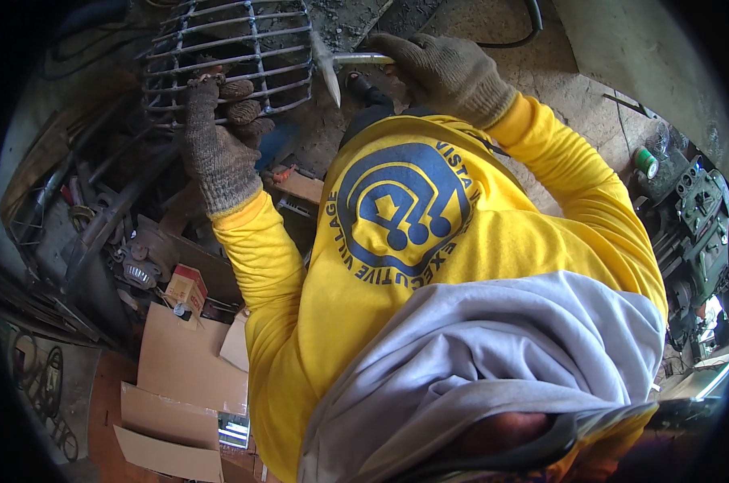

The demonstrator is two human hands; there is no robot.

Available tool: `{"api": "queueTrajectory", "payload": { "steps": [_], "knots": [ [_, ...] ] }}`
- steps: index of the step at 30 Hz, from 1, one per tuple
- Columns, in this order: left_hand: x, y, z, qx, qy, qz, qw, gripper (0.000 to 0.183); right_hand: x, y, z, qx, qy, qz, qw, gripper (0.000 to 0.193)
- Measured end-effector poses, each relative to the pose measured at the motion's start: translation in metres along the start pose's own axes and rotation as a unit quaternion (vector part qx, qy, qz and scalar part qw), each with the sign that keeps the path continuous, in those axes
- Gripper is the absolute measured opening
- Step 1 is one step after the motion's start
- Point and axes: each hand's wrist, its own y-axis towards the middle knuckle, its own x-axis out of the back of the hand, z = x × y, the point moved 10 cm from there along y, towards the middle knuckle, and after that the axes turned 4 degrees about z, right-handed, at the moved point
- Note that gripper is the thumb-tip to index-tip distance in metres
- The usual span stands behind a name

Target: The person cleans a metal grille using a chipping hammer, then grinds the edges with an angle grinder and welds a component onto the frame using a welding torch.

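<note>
At the upper left is a curved grille (258,60) of welded metal bars. My left hand (226,145), in a brown knitted glove, has its fingers wrapped round the grille's near bars. Just right of the grille, a chipping hammer (326,68) lies across the view, its pointed end turned toward me and its head close to the grille's right edge. My right hand (453,76), gloved alike, is closed round the hammer's handle. Whether the hammer head touches the grille, I cannot tell.
Opened cardboard boxes (191,362) lie at the lower left, with a small red and tan box (189,290) above them. A grey motor-like part (147,258) stands nearby. Right of me are a metal machine (694,209) and a green can (645,161). A dark cable (533,24) curves at the top.
</note>
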Motion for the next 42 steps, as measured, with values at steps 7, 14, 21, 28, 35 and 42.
{"api": "queueTrajectory", "payload": {
  "steps": [7, 14, 21, 28, 35, 42],
  "knots": [
    [-0.003, -0.003, -0.002, -0.009, 0.045, -0.031, 0.998, 0.033, 0.014, 0.001, 0.012, -0.001, 0.004, 0.009, 1.0, 0.053],
    [-0.007, 0.001, -0.004, -0.006, 0.046, -0.021, 0.999, 0.032, 0.03, 0.001, 0.014, 0.004, -0.009, -0.055, 0.998, 0.051],
    [-0.013, -0.005, -0.007, -0.01, 0.073, -0.07, 0.995, 0.026, 0.004, 0.003, -0.031, -0.13, -0.089, 0.013, 0.987, 0.048],
    [-0.006, -0.005, -0.004, -0.021, 0.048, -0.053, 0.997, 0.03, 0.013, -0.002, 0.011, -0.02, 0.093, 0.027, 0.995, 0.04],
    [-0.01, -0.008, -0.006, -0.016, 0.073, -0.064, 0.995, 0.029, -0.004, -0.007, -0.007, -0.057, 0.157, 0.012, 0.986, 0.035],
    [-0.008, -0.012, -0.01, -0.009, 0.106, -0.108, 0.988, 0.026, -0.007, -0.005, -0.004, -0.035, 0.107, 0.017, 0.993, 0.038]
  ]
}}
